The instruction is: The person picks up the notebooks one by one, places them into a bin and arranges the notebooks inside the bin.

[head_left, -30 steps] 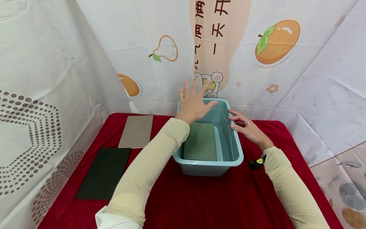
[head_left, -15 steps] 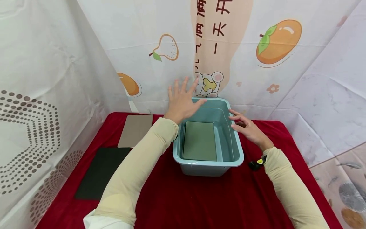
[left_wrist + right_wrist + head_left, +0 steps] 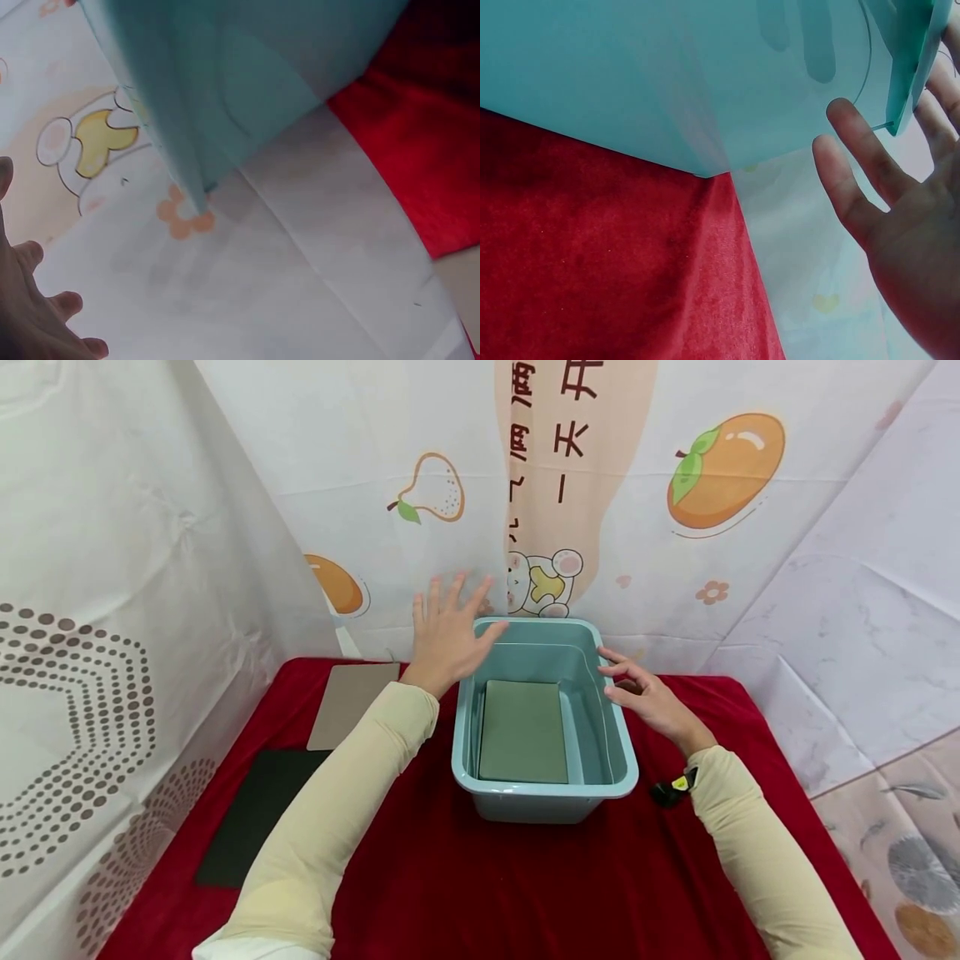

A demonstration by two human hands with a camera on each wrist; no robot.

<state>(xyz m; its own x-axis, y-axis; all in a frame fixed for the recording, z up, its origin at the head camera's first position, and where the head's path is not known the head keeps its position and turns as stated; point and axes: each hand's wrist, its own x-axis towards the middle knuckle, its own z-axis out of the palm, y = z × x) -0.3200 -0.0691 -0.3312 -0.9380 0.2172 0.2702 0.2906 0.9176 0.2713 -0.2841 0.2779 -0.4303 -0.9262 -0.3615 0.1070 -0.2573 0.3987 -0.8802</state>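
Note:
A light blue plastic basin (image 3: 546, 789) stands on the red cloth, with a flat grey-green rectangular thing (image 3: 523, 732) lying inside it, left of middle. My left hand (image 3: 448, 642) is raised beside the basin's far left corner, fingers spread and nothing in the palm; its fingertips (image 3: 69, 302) show at the lower left of the left wrist view, apart from the basin. At the right side, my right hand (image 3: 647, 695) has its fingers loosely bent, fingertips right at the rim. In the right wrist view two of its fingers (image 3: 855, 135) lie along the basin's outer wall.
Left of the basin lie a taupe flat rectangle (image 3: 351, 702) and a black one (image 3: 251, 818), the latter partly covered by my left sleeve (image 3: 330, 852). A printed curtain (image 3: 360, 427) hangs close behind the basin. A black wrist camera (image 3: 667, 792) sits on my right wrist.
My left hand has moved left, from over the basin's far left part to outside its far left corner, fingers still spread. My right hand and the basin have stayed put.

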